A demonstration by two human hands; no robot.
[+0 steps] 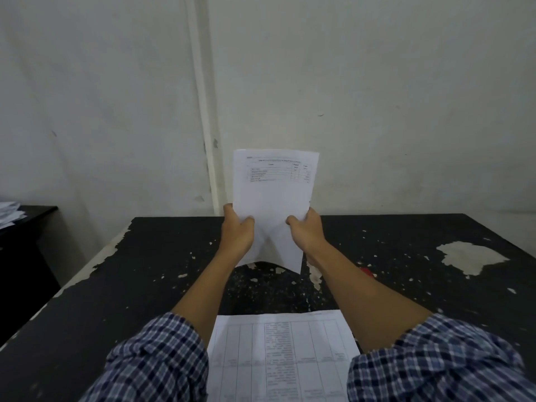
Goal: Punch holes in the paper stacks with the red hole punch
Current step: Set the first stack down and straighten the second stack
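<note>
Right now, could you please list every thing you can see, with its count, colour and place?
held paper stack: one, white, upright above the table
flat paper stack: one, white, printed, near table edge
red object: one, mostly hidden behind right forearm, likely the punch
papers: a pile, white, on the side table at far left
table: one, black, paint peeling
left hand: grips held stack
right hand: grips held stack

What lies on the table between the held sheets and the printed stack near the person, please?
In the head view, only bare, chipped black table lies between the held sheets and the printed stack; the forearms cross above it.
</note>
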